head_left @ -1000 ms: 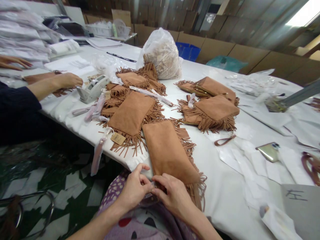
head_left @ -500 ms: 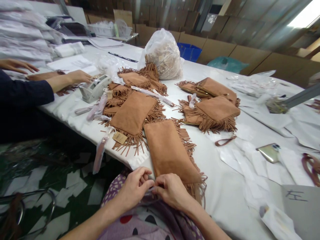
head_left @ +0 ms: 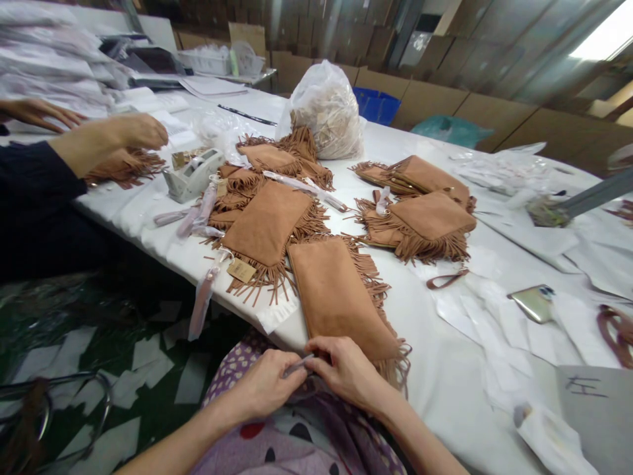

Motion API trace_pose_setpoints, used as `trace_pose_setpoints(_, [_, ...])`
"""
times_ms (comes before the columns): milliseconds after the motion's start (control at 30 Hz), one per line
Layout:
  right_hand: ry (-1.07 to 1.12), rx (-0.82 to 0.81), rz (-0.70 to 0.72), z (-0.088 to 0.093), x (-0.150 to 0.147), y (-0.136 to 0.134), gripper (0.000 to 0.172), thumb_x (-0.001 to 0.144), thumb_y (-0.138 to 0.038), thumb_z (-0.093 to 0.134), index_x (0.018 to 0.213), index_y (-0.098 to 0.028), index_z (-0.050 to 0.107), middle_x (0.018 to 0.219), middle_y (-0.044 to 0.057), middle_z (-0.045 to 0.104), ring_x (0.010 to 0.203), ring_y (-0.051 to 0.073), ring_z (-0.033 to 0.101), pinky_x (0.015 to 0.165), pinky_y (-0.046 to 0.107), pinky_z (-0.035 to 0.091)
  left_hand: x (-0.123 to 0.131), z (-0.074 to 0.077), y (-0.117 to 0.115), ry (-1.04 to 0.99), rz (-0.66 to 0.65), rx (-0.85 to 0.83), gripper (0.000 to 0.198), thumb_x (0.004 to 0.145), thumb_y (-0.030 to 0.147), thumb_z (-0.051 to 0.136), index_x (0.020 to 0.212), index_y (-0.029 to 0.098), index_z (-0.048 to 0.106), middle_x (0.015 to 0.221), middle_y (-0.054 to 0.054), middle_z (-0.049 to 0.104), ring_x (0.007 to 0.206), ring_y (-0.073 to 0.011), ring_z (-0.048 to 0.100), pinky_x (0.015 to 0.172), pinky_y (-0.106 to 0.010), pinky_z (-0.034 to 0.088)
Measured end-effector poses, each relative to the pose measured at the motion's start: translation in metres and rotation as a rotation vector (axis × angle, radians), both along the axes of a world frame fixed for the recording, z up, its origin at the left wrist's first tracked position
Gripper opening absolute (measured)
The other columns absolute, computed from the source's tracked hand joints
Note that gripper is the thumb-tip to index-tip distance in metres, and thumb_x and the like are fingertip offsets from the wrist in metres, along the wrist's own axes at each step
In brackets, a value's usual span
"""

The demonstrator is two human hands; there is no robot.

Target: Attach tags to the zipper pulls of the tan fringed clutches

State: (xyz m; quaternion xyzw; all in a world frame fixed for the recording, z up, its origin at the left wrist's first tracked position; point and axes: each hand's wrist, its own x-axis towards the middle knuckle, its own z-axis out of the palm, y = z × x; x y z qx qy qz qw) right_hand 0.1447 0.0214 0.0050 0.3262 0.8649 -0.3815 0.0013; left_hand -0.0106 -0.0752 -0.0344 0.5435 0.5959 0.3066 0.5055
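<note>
At the table's front edge, my left hand [head_left: 273, 381] and my right hand [head_left: 341, 369] are close together, fingers pinched. Between them runs a thin greyish strip [head_left: 299, 364], perhaps a film-wrapped strap; most of it is hidden by my fingers. Just beyond lies a brown fringed pouch [head_left: 341, 290], flat, its near end by my right hand. To its left rests another fringed pouch [head_left: 270, 224] with a paper tag [head_left: 241, 269]. A plastic-wrapped wrist strap [head_left: 202, 303] hangs from that pouch over the edge.
More fringed pouches [head_left: 430, 221] are stacked at right. A tape dispenser [head_left: 192, 175] and a full plastic bag [head_left: 326, 109] stand farther back. A phone [head_left: 531, 303] lies among white papers at right. At left, a co-worker's hands [head_left: 133, 132] work over another pouch.
My hands have shifted slightly, and more of the greyish strip shows between them. The co-worker's nearer hand has moved left and up from beside the tape dispenser. The view has tilted slightly.
</note>
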Motion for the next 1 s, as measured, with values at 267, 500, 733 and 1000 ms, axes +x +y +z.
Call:
trace_pose_setpoints(267, [-0.088, 0.252, 0.189, 0.002, -0.004, -0.004, 0.020, 0.080, -0.016, 0.055, 0.063, -0.018, 0.063, 0.065, 0.002, 0.058, 0.058, 0.012, 0.054, 0.053, 0.023, 0.033, -0.002, -0.002, -0.006, 0.180, -0.029, 0.107, 0.017, 0.082, 0.027, 0.052, 0.075, 0.021, 0.065, 0.069, -0.005, 0.065, 0.064, -0.0202, 0.056, 0.060, -0.026, 0.034])
trace_pose_setpoints(500, [-0.009, 0.278, 0.248, -0.008, 0.008, -0.012, 0.020, 0.085, -0.011, 0.048, 0.075, -0.019, 0.064, 0.073, 0.001, 0.058, 0.065, 0.013, 0.056, 0.057, 0.023, 0.036, 0.007, -0.009, -0.003, -0.174, -0.024, -0.154, 0.032, 0.085, 0.033, 0.042, 0.056, 0.021, 0.041, 0.048, 0.006, 0.035, 0.042, -0.0094, 0.029, 0.044, -0.025, 0.018])
trace_pose_setpoints(733, [0.065, 0.404, 0.191, -0.012, 0.026, -0.032, 0.034, 0.085, -0.008, 0.044, 0.112, -0.019, 0.060, 0.088, 0.007, 0.058, 0.077, 0.018, 0.052, 0.067, 0.029, 0.042, 0.003, -0.007, -0.001, -0.879, 0.088, -0.661, 0.029, 0.073, 0.047, 0.057, 0.069, 0.021, 0.046, 0.044, 0.014, 0.022, 0.035, -0.0038, 0.007, 0.034, -0.019, 0.003])
trace_pose_setpoints(1000, [0.205, 0.828, -0.016, -0.061, 0.028, -0.068, 0.045, 0.088, -0.009, 0.038, 0.131, -0.010, 0.048, 0.097, 0.013, 0.060, 0.083, 0.023, 0.052, 0.074, 0.039, 0.046, 0.017, -0.016, -0.009, -0.803, 0.203, -0.570, 0.035, 0.077, 0.053, 0.053, 0.066, 0.022, 0.039, 0.043, 0.014, 0.022, 0.034, -0.0042, 0.009, 0.032, -0.020, 0.004])
